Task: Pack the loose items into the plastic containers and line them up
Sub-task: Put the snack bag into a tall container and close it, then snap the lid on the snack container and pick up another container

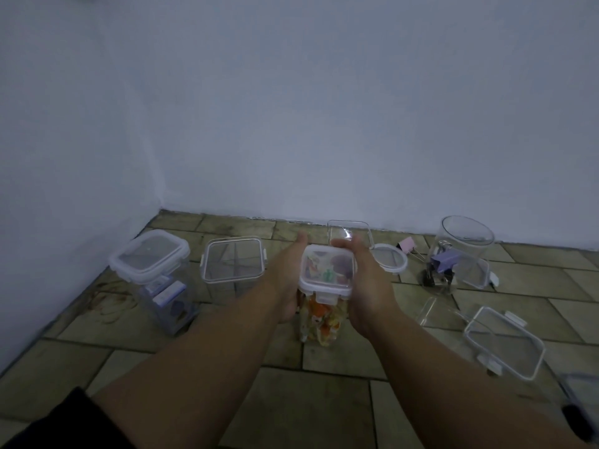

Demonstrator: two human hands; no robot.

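Left hand [287, 286] is pressing flat, right hand [368, 286] curling round the filled clip-lid container [325, 272]. Squeezing unevenly could be tipping it over, spilling everything

Dim, bluish, soft-focus wide-angle view (edges bowed, smeared)

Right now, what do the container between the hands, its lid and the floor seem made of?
Container: clear, glossy plastic, probably; colourful contents show through its wall. Lid: clear panel in a white plastic-looking rim with a snap latch. Floor: stone or ceramic tiles, dull and stained, dark joints.
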